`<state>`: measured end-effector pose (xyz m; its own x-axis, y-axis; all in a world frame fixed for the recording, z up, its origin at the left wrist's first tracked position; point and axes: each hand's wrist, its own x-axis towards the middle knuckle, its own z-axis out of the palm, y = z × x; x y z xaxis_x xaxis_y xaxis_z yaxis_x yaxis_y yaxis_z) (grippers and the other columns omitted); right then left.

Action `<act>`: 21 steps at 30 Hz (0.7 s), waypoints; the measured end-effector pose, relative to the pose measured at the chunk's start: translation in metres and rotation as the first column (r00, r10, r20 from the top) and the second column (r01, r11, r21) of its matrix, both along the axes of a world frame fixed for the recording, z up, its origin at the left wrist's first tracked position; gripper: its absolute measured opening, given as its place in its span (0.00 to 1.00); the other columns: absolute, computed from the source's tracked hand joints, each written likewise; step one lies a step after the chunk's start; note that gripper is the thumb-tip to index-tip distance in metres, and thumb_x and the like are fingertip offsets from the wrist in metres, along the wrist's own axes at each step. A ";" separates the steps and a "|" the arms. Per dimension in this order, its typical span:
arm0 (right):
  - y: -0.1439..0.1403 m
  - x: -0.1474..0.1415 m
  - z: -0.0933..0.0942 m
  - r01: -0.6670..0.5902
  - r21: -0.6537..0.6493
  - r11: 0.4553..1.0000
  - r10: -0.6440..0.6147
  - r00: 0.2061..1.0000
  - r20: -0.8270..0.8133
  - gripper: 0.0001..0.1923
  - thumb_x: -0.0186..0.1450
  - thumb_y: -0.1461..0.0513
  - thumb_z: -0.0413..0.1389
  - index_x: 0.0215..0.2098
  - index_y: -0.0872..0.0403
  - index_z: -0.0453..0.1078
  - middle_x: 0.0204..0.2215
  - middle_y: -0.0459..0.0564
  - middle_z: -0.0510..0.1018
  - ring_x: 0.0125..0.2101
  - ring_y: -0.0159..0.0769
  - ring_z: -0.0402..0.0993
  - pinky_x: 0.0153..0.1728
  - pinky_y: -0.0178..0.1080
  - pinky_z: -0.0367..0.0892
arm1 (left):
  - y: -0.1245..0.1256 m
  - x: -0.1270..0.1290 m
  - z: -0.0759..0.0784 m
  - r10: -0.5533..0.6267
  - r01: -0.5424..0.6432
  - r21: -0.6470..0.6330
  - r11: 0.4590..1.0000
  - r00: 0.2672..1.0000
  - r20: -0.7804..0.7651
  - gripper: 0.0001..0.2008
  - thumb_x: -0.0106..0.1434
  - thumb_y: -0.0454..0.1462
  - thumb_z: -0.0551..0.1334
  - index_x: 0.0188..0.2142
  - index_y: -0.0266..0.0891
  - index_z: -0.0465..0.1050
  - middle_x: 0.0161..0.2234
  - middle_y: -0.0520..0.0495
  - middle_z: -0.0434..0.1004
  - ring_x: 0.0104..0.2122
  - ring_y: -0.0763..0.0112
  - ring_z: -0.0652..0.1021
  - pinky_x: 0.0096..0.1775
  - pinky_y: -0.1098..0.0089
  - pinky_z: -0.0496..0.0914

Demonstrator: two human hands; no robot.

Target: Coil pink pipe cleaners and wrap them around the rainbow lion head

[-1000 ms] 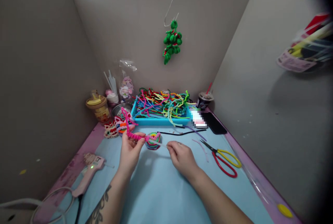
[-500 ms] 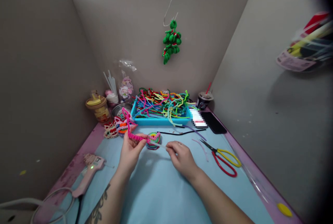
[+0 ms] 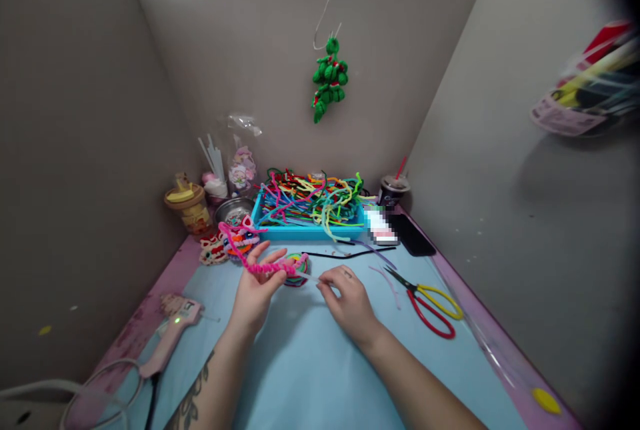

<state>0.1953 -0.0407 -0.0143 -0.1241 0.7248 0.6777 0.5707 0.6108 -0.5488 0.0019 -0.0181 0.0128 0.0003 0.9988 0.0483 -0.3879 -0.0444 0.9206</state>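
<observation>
A pink pipe cleaner point(image 3: 267, 269) is coiled around one end of a thin whitish stick point(image 3: 309, 277), and its loose tail rises to the left. My left hand point(image 3: 255, 290) pinches the coil between thumb and fingers, with some fingers lifted away. Closed on the stick's bare right end is my right hand point(image 3: 347, 297). Just behind the stick lies a round multicoloured pipe-cleaner disc point(image 3: 299, 261), partly covered by the coil. More finished pipe-cleaner pieces point(image 3: 239, 243) lie behind my left hand.
A blue tray point(image 3: 310, 234) heaped with pipe cleaners stands at the back. Scissors point(image 3: 425, 303) with red and yellow handles lie right, near a dark phone point(image 3: 415, 235). The pink glue gun point(image 3: 173, 337) rests left with its cable. A lidded cup point(image 3: 393, 190) stands back right.
The pink tail has swung down and leftward from upright. My left fingers have opened out somewhat around the coil; the right hand has barely moved.
</observation>
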 end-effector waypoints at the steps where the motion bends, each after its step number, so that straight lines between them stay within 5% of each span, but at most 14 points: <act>1: 0.000 0.001 0.000 0.020 0.016 1.000 -0.020 1.000 -0.006 0.04 0.64 0.67 0.54 0.34 0.52 0.66 0.28 0.48 0.74 0.32 0.36 0.68 0.34 0.38 0.65 | 0.001 0.000 -0.001 0.023 -0.023 -0.010 1.000 1.000 0.014 0.36 0.48 0.36 0.72 0.54 0.41 0.58 0.47 0.40 0.76 0.42 0.61 0.80 0.46 0.63 0.71; 6: 0.000 0.006 0.005 0.054 0.067 0.996 -0.055 0.998 0.005 0.05 0.64 0.69 0.53 0.34 0.52 0.66 0.29 0.48 0.74 0.33 0.37 0.67 0.35 0.39 0.65 | 0.003 -0.004 0.001 0.118 -0.120 -0.045 0.992 0.992 -0.039 0.30 0.48 0.41 0.72 0.48 0.36 0.64 0.34 0.45 0.80 0.33 0.69 0.80 0.41 0.67 0.72; 11: -0.001 0.008 0.008 0.025 0.073 0.997 -0.029 0.998 0.050 0.07 0.64 0.69 0.52 0.36 0.52 0.68 0.29 0.49 0.75 0.32 0.37 0.68 0.34 0.39 0.66 | 0.001 -0.007 0.005 0.176 -0.174 0.030 0.984 0.966 -0.189 0.26 0.49 0.40 0.71 0.45 0.37 0.66 0.33 0.46 0.81 0.35 0.66 0.80 0.42 0.66 0.72; 16: -0.002 0.011 0.009 0.012 0.044 0.999 -0.015 0.998 0.064 0.08 0.65 0.68 0.50 0.38 0.52 0.69 0.29 0.50 0.76 0.32 0.37 0.69 0.33 0.40 0.66 | -0.001 -0.007 0.005 0.131 -0.102 0.132 0.986 0.964 -0.230 0.23 0.50 0.39 0.71 0.43 0.38 0.65 0.33 0.44 0.81 0.35 0.64 0.81 0.39 0.67 0.72; 21: 0.000 0.010 0.006 0.000 0.031 1.000 0.000 1.000 -0.003 0.06 0.64 0.68 0.51 0.36 0.52 0.69 0.29 0.49 0.75 0.32 0.37 0.69 0.35 0.40 0.67 | -0.002 -0.004 0.004 0.069 -0.054 0.074 0.996 0.976 -0.206 0.24 0.49 0.38 0.71 0.43 0.39 0.65 0.33 0.44 0.82 0.36 0.61 0.81 0.42 0.64 0.71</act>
